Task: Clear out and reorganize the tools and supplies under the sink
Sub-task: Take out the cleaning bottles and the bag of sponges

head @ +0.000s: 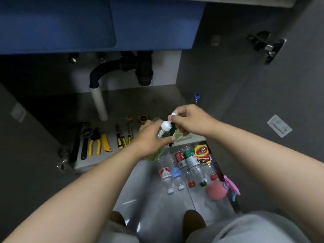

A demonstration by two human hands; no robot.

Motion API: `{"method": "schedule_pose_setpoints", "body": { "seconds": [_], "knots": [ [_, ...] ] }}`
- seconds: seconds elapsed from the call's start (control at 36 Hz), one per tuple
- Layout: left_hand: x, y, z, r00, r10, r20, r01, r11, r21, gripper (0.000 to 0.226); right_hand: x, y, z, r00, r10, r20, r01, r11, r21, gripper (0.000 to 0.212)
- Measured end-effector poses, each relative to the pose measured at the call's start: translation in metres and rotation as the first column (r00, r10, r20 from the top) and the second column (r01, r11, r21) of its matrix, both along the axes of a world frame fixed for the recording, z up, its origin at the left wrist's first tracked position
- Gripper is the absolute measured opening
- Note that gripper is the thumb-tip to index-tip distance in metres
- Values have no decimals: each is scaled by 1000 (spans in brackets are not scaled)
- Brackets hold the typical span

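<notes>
My left hand [152, 139] grips a clear pump bottle of green liquid [155, 155] tilted over the cabinet's front edge. Its white pump collar [165, 126] shows above my fingers. My right hand [191, 121] pinches the white pump nozzle [173, 114] at the top of the bottle. On the cabinet floor lie a row of tools: a black wrench [85, 142], yellow pliers [94, 142], a yellow cutter [106, 142], yellow-black screwdrivers [120, 137] and a tape measure [143, 118].
Several empty plastic bottles [178, 171] lie on the floor tiles with a red-yellow packet [202, 154], a pink ball [216, 190] and pink cloth [231, 185]. Black drain pipes [122, 67] and a white pipe [100, 104] hang inside. Open cabinet doors [263, 93] flank both sides.
</notes>
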State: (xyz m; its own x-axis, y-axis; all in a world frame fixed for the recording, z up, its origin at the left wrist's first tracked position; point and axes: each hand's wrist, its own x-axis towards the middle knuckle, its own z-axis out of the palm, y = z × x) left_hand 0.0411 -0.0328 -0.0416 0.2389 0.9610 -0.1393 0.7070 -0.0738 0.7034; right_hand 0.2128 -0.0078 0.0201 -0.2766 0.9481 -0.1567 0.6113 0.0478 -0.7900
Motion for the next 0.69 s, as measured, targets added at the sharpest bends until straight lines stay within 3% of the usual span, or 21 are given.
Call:
{"method": "schedule_pose_setpoints", "body": {
  "seconds": [0.08,0.14,0.17,0.28,0.33,0.47,0.69],
  "knots": [
    [-22,0,5,996,44,71,-39,997,-69,74,-24,3,-3,1000,-1,4,1,1000,23,16],
    [-42,1,9,995,97,20,-94,989,-110,95,-39,5,-12,998,24,59,-25,1000,13,12],
    [-52,2,11,990,135,-30,-137,985,-104,95,-45,6,-20,995,44,94,-44,999,-2,11],
    [-84,1,16,927,371,-50,-374,925,-66,56,-67,8,-72,940,173,294,-157,984,-79,8],
    [-94,2,15,910,414,-12,-414,909,-49,45,-76,12,-105,910,206,361,-173,977,-120,17],
    [-105,5,8,891,453,34,-449,889,-90,34,-86,29,-173,930,124,347,-52,977,-208,24],
    [-109,25,-9,861,503,69,-498,864,-78,19,-101,44,-239,960,15,280,78,945,-318,19]
  ]
}}
